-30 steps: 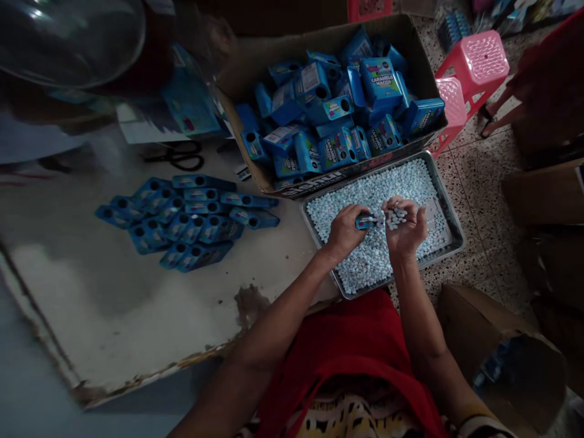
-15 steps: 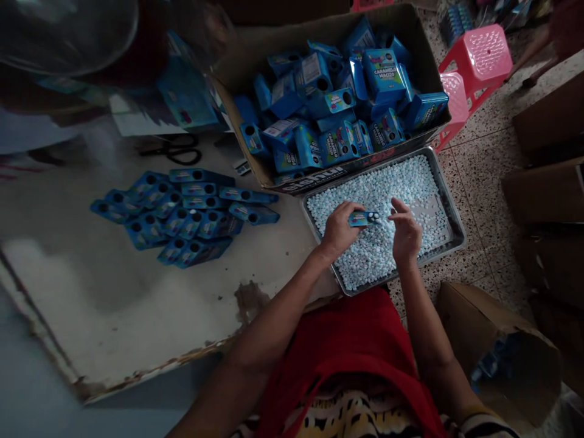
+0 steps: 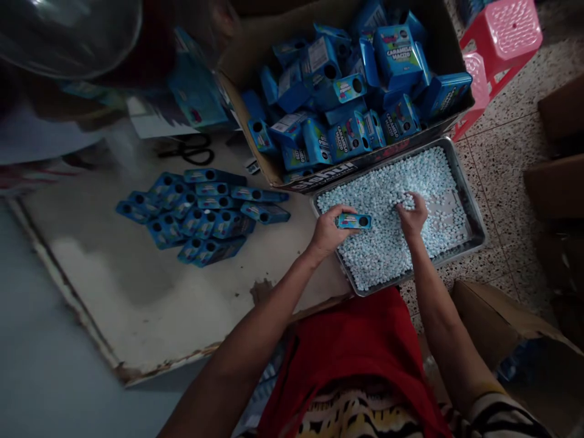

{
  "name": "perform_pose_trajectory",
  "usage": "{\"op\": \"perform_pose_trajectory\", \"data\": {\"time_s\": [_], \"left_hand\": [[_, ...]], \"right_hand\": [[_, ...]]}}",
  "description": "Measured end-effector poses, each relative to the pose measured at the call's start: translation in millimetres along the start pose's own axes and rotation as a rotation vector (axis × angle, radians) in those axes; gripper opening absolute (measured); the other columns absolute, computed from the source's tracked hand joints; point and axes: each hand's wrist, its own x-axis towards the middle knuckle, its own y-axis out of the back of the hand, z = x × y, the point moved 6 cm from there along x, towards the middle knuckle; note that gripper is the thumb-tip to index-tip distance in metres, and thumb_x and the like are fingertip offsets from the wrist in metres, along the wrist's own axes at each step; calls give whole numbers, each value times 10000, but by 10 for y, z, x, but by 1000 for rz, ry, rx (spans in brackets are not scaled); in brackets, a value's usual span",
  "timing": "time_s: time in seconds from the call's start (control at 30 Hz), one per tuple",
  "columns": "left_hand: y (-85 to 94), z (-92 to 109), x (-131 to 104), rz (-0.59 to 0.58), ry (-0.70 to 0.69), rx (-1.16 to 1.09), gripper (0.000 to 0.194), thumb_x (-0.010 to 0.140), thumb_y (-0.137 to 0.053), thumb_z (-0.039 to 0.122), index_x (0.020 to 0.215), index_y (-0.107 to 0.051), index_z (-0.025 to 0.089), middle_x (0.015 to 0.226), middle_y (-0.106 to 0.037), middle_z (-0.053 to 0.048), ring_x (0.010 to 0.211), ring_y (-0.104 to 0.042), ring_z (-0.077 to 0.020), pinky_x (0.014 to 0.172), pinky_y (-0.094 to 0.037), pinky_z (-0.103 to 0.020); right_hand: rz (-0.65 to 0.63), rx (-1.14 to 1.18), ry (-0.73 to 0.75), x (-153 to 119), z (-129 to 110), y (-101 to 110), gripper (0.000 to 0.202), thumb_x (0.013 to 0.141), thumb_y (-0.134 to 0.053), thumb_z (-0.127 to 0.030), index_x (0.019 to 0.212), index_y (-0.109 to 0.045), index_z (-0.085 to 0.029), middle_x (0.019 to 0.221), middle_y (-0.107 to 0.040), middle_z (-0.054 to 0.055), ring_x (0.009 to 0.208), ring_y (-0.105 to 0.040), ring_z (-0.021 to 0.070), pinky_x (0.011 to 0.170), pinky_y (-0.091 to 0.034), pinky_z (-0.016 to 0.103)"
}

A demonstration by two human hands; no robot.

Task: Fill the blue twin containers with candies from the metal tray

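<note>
My left hand (image 3: 328,232) grips a small blue candy box (image 3: 354,221) over the left part of the metal tray (image 3: 480,238). The box's top faces up, and its round hole looks dark. Small pale blue and white candies (image 3: 371,261) spread over most of the tray. To the right of the box, my right hand (image 3: 414,218) reaches down into them with curled fingers and thumb, gathering some candies. Its fingertips are partly hidden among the pieces.
Left of the tray, several similar blue boxes (image 3: 219,222) stand grouped on the worn white table (image 3: 182,316), with black scissors (image 3: 194,150) behind. A large carton (image 3: 314,176) full of blue boxes borders the tray. Pink stools (image 3: 513,33) and an open cardboard box (image 3: 493,304) are at right.
My right hand has gone from hovering with spread fingers down into the candies. The white candies at the box's hole no longer show. The view has shifted a little.
</note>
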Motion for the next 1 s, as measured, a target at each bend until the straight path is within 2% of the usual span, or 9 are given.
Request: {"op": "perform_pose_trajectory", "data": {"time_s": [0.07,0.13,0.2,0.27,0.43,0.53,0.67,0.83,1.0], "left_hand": [[2,52,-15,4,-8,55,428,658,-944,179,1047,-769,217,1108,-803,-36,1063,-748,-254,951,-572,-341],[-21,112,-16,8,-14,114,438,654,-940,148,1052,-773,220,1099,-802,-34,1054,-750,-257,947,-573,-345],[-58,173,-7,4,-24,179,449,636,-937,105,1040,-779,221,1091,-802,-37,1073,-749,-270,965,-571,-358],[-99,226,2,-15,-41,237,466,621,-934,72,1036,-787,223,1088,-804,-41,1103,-746,-287,986,-567,-375],[-161,292,-16,-57,-76,284,455,651,-926,96,1060,-783,236,1102,-802,-36,1113,-739,-294,992,-573,-395],[-173,301,-40,-62,-82,277,456,653,-923,94,1058,-772,238,1111,-797,-32,1113,-736,-288,1009,-574,-402],[-158,298,-59,-42,-78,274,440,660,-912,77,1041,-757,234,1093,-787,-33,1109,-733,-284,1002,-571,-400],[-161,351,-68,18,-89,300,406,687,-850,43,1031,-729,222,1084,-781,-40,1093,-725,-277,980,-560,-391],[-259,500,-95,11,-152,354,336,738,-747,15,999,-717,224,1049,-776,-45,1055,-709,-267,966,-548,-389]], "right_hand": [[-106,478,-215,-53,-12,-40,400,788,-782,-471,1098,-738,-222,1035,-764,59,962,-715,245,826,-596,356],[-284,934,-395,-245,-161,-139,441,770,-810,-593,1017,-716,-240,958,-766,32,822,-702,191,656,-548,282],[-385,1230,-470,-466,-411,-172,457,772,-822,-656,945,-701,-250,965,-784,36,788,-702,173,580,-508,252],[-390,1361,-436,-635,-670,-146,450,794,-823,-674,912,-704,-257,1011,-803,43,811,-719,178,583,-520,260],[-327,1334,-152,-800,-1116,-35,424,867,-761,-692,842,-721,-271,1035,-811,41,910,-752,219,825,-610,393],[-285,1256,-50,-790,-1172,5,378,877,-745,-649,814,-713,-278,1080,-812,30,853,-734,206,886,-591,433],[-257,1182,-42,-783,-1172,18,405,895,-681,-678,833,-717,-280,1148,-808,40,844,-723,204,897,-578,443],[-232,1181,49,-840,-1282,44,447,966,-571,-665,797,-724,-280,865,-758,32,899,-726,224,991,-550,455],[-149,1204,40,-817,-1261,40,445,964,-579,-546,630,-630,-256,619,-561,1,683,-582,174,766,-493,366]]}}
